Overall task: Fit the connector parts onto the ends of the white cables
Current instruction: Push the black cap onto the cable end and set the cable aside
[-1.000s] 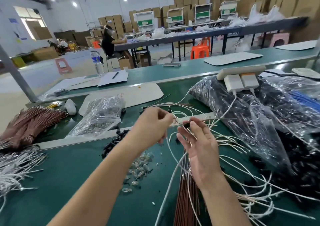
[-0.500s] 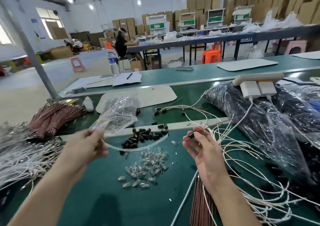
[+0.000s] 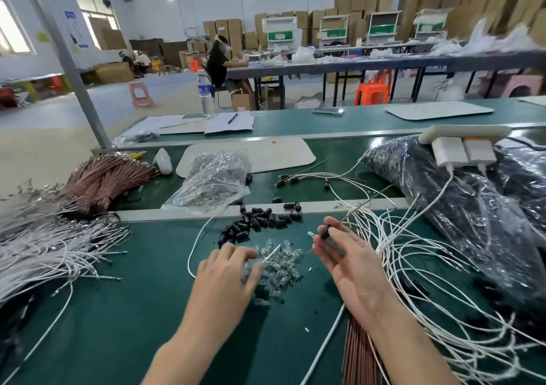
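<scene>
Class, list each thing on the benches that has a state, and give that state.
Left hand: pinches cable over clear parts.
Right hand: pinches black part, other fingers straight.
Bottle: upright.
Chargers: plugged into strip.

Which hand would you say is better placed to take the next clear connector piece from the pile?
Left, probably. The left hand hovers over the clear pieces, holding a white cable end at them; the right hand is beside them, busy pinching a black part.
</scene>
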`<control>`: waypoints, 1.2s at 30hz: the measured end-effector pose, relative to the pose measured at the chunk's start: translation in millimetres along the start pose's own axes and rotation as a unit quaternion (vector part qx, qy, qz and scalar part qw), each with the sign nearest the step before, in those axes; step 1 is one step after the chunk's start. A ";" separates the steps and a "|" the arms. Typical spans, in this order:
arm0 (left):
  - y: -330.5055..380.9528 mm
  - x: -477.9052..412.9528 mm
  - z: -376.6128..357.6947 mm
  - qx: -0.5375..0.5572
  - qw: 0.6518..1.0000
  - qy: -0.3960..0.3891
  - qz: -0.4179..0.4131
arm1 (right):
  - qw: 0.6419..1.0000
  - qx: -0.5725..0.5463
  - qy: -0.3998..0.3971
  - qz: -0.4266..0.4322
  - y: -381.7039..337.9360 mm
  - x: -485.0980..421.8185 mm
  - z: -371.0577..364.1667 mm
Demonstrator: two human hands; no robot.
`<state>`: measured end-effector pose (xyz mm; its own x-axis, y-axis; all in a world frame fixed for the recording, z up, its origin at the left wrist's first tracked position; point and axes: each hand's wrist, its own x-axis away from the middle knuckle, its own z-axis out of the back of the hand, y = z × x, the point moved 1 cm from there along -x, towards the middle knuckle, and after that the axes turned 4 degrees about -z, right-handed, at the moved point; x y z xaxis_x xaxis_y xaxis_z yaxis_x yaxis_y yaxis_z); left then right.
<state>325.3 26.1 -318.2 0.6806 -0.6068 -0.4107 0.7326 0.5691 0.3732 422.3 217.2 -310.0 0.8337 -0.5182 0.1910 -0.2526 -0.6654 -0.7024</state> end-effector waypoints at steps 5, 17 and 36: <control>6.9 -9.1 -18.2 -0.007 1.000 -0.005 -0.009 | 1.000 -0.008 -0.001 -0.007 4.3 -1.7 -1.9; 10.1 2.2 -8.2 0.225 0.963 0.082 -0.126 | 0.998 -0.027 -0.030 -0.056 8.2 0.0 -6.8; 12.4 4.1 -0.3 0.162 0.975 0.081 -0.126 | 0.996 0.026 -0.040 -0.071 15.6 2.1 -12.7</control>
<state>337.2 30.8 -315.5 0.4874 -0.5943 -0.6397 0.8583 0.1913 0.4762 413.9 198.9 -311.9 0.8966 -0.3744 0.2365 -0.1054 -0.6992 -0.7071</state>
